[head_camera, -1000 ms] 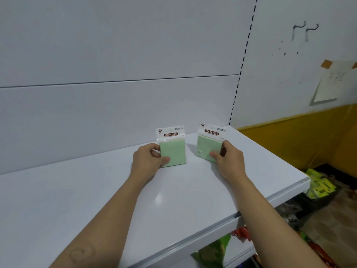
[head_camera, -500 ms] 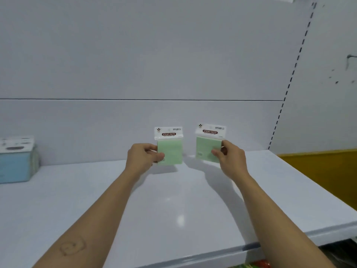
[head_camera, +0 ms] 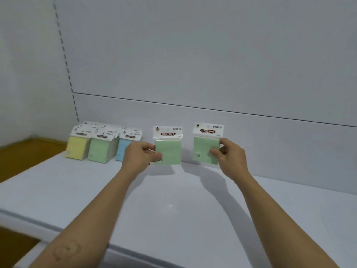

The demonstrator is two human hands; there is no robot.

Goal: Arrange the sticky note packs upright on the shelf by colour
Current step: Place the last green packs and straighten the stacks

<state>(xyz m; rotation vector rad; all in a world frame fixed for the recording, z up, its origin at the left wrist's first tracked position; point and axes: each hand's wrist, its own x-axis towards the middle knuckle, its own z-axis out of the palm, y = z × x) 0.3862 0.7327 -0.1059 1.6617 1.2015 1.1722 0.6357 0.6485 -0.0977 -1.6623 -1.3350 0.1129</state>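
I hold two green sticky note packs upright above the white shelf. My left hand grips the left green pack by its left edge. My right hand grips the right green pack by its right edge. Both packs hang a little above the shelf, close to the back panel. At the far left of the shelf stand upright rows of packs: yellow, green and blue, each several deep. My left hand partly hides the blue row.
The white back panel rises behind the shelf. A perforated upright marks the shelf's left end, with an orange-brown surface beyond it. The shelf's front edge runs across the lower left.
The view has swung left, bringing the yellow, green and blue rows into sight. Both hands have carried the two green packs leftwards along the shelf, lifted off its surface.
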